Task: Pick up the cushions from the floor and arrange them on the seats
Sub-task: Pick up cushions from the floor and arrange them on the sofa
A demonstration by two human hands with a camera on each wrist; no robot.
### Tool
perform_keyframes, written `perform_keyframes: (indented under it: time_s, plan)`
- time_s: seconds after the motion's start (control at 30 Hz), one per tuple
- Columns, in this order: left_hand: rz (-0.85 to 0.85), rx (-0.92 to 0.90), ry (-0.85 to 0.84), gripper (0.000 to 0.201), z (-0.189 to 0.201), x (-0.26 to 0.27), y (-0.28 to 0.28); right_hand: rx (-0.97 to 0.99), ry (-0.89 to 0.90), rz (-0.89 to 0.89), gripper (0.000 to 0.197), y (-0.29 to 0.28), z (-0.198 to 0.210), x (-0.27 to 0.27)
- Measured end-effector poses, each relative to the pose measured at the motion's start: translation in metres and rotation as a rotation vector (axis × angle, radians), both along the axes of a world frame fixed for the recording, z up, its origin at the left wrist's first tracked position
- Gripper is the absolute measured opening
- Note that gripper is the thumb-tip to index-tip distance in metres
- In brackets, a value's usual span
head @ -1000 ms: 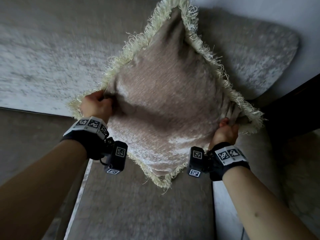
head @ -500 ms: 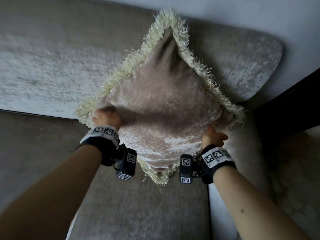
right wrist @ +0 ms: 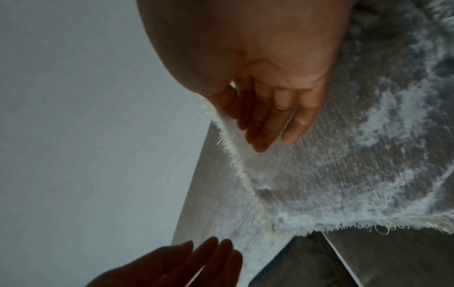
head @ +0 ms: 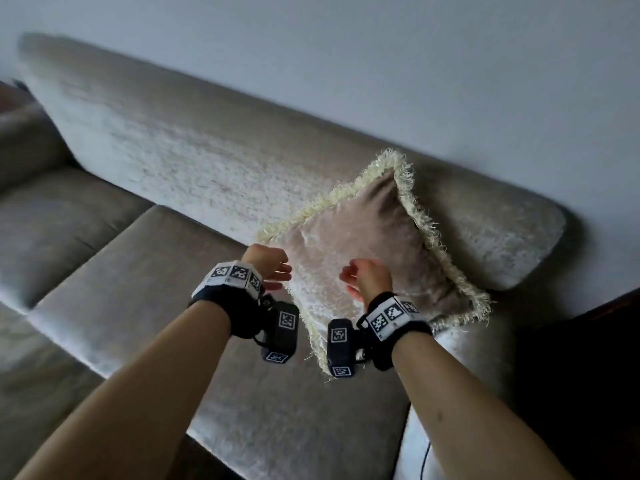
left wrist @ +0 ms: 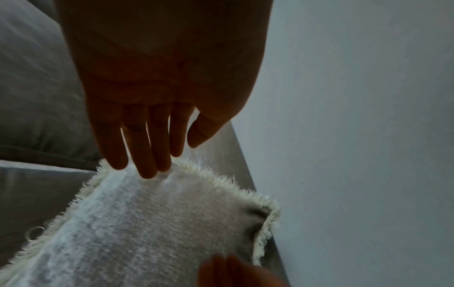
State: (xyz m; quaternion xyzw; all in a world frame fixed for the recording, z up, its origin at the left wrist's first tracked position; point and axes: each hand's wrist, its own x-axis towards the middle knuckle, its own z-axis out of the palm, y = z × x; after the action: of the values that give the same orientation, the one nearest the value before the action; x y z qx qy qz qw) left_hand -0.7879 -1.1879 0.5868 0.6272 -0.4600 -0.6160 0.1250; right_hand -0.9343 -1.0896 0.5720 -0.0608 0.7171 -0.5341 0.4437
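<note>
A beige velvet cushion (head: 374,251) with a cream fringe leans on one corner against the sofa backrest (head: 194,161), at the right end of the seat (head: 270,403). My left hand (head: 273,268) hovers open at the cushion's left edge, fingers straight, free of the fabric. My right hand (head: 360,278) is open in front of the cushion's face, holding nothing. The left wrist view shows straight fingers (left wrist: 147,155) just above the fringe of the cushion (left wrist: 147,223). Relaxed fingers (right wrist: 267,124) lie over the cushion (right wrist: 343,165) in the right wrist view.
The grey sofa runs left with a second seat cushion (head: 59,230). A plain wall (head: 415,64) stands behind the backrest. A dark piece of furniture (head: 588,375) stands right of the sofa arm (head: 460,368).
Both hands gripped the cushion's side corners and lowered it toward the backrest. Now they have let go and drawn back toward the middle, and the cushion leans on the sofa alone.
</note>
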Motion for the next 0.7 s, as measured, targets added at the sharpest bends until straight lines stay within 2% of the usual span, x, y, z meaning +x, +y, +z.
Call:
perform_keyframes:
  time_s: [0.2, 0.37, 0.53, 0.7]
  plan:
    - [0.21, -0.068, 0.037, 0.025, 0.039, 0.081, 0.1, -0.055, 0.097, 0.228, 0.025, 0.062, 0.057, 0.054]
    - [0.397, -0.137, 0.096, 0.025, 0.076, 0.162, 0.169, -0.112, 0.081, 0.443, 0.02, 0.092, 0.091, 0.136]
    - [0.622, -0.213, 0.091, 0.02, 0.105, 0.273, 0.267, -0.171, 0.023, 0.734, 0.025, 0.14, 0.107, 0.259]
    - [0.902, -0.249, 0.025, 0.023, 0.115, 0.41, 0.414, -0.185, 0.006, 0.99, 0.024, 0.23, 0.108, 0.409]
